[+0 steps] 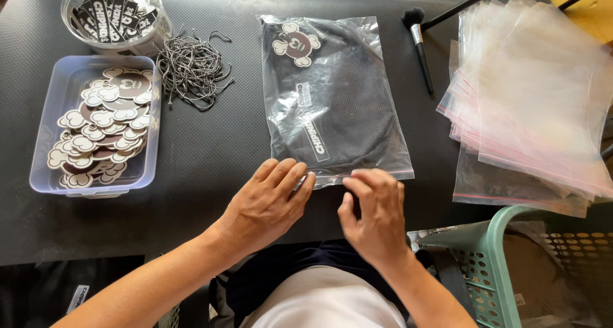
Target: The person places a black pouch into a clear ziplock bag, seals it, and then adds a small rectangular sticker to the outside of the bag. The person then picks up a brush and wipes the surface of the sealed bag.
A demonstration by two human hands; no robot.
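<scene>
In the head view, a clear bag (pixel 335 98) with a folded black cloth inside is laid flat on the dark table (pixel 211 156), in the middle, between a tub of round tags (pixel 96 127) and a stack of empty bags (pixel 530 98). The bag's near edge is touched by both hands. The left hand (pixel 265 203) is laid flat, fingers nearly straight, and nothing is gripped. The right hand (pixel 377 216) is curled, with its fingertips pressed on the edge. The strip could be left partly open if part of it is missed. The smooth bag could be slid away if pushed hard.
</scene>
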